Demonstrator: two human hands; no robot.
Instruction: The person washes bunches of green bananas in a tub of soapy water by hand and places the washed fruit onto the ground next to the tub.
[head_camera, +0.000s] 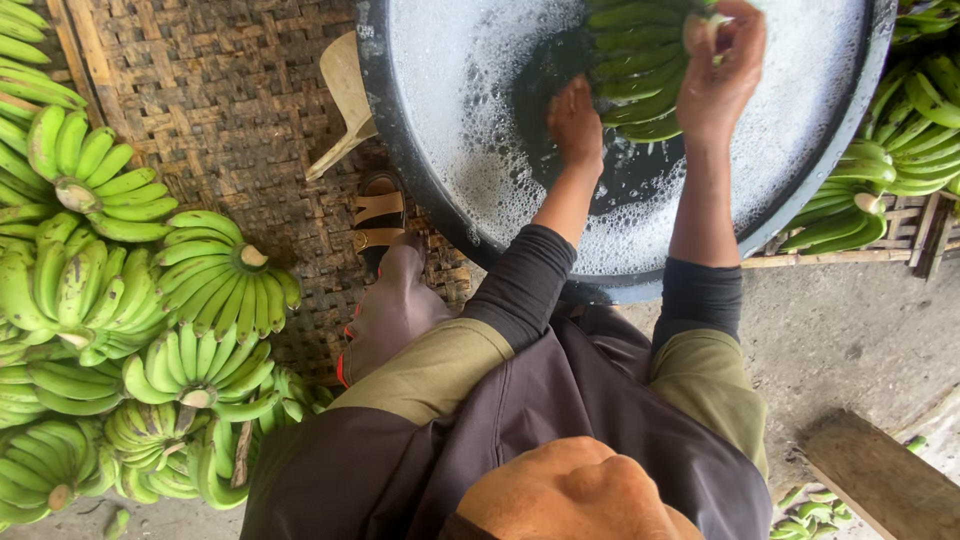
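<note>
While both hands' fingers grip it, the banana bunch lies fruit-tips pointing left.

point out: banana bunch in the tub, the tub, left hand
banana bunch (630, 70), head view, on the middle fruits
tub (372, 70), head view, on its dark left rim
left hand (576, 125), head view, on the back of the hand
</note>
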